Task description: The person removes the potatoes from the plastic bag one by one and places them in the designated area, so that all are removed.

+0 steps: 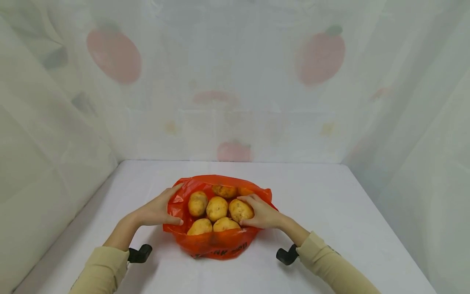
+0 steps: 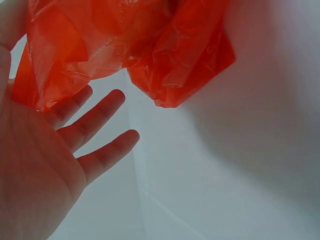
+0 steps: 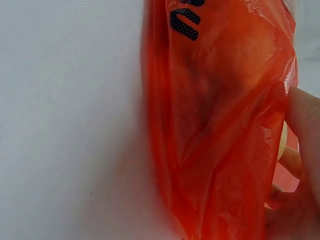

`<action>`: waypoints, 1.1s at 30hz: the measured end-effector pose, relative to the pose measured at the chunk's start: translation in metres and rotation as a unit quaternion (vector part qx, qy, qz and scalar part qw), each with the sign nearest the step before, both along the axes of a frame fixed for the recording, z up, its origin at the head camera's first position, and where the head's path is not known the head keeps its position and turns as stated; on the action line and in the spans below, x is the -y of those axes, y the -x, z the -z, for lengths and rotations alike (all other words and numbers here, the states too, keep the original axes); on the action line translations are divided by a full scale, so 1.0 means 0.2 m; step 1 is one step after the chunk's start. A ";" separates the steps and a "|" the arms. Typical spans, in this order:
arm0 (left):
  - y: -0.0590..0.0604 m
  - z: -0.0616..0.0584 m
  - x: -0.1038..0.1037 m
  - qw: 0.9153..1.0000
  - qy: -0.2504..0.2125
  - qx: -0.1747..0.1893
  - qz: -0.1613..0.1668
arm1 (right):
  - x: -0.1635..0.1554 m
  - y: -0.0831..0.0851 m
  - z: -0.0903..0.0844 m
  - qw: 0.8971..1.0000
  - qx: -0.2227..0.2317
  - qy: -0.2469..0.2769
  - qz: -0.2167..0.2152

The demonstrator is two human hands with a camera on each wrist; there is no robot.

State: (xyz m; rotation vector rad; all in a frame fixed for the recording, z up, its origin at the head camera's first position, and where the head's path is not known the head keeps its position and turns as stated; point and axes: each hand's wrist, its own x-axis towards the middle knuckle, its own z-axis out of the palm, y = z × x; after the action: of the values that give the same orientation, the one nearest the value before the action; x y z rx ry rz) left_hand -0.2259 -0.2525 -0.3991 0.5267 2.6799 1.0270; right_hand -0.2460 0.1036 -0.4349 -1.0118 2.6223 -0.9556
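Thin, glossy, creased plastic film is being presented by the red bag [image 1: 198, 243]. Smooth, faintly speckled skins of dull sheen are being exposed on the potatoes [image 1: 217, 209]. A matt, finely textured surface is being shown by the table [image 1: 312, 204]; at the far side, a wrinkled, sheet-like wall [image 1: 257, 61] is being softly lit. Matt cloth is being displayed by the sleeves [image 1: 330, 261].

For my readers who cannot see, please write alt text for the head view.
A person's right hand grips a potato among other potatoes in an open, black-lettered red plastic bag on a white tabletop. The left hand touches the bag's opposite side.
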 end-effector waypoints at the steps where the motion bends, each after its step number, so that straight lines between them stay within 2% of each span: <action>1: 0.00 0.00 0.00 1.000 0.000 -0.002 0.000 | 0.00 0.00 0.00 1.000 -0.001 0.001 -0.001; 9: 0.01 0.01 -0.01 1.000 0.003 -0.009 0.004 | -0.02 -0.02 -0.05 1.000 -0.006 0.003 0.011; 19: 0.02 0.00 -0.02 1.000 0.000 -0.014 0.005 | -0.06 -0.01 -0.13 1.000 -0.025 0.013 0.001; 27: 0.01 -0.01 -0.02 1.000 -0.007 -0.013 0.001 | -0.10 -0.01 -0.20 1.000 -0.013 0.025 0.002; 33: 0.02 -0.01 -0.01 1.000 -0.010 -0.014 0.000 | -0.13 -0.02 -0.27 0.999 -0.022 0.031 -0.004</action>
State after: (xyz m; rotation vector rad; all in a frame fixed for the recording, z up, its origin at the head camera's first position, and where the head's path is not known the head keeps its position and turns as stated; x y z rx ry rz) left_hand -0.2291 -0.2510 -0.3971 0.5488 2.6955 1.0553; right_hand -0.2426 0.1288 -0.3800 -1.0678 2.6376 -1.0305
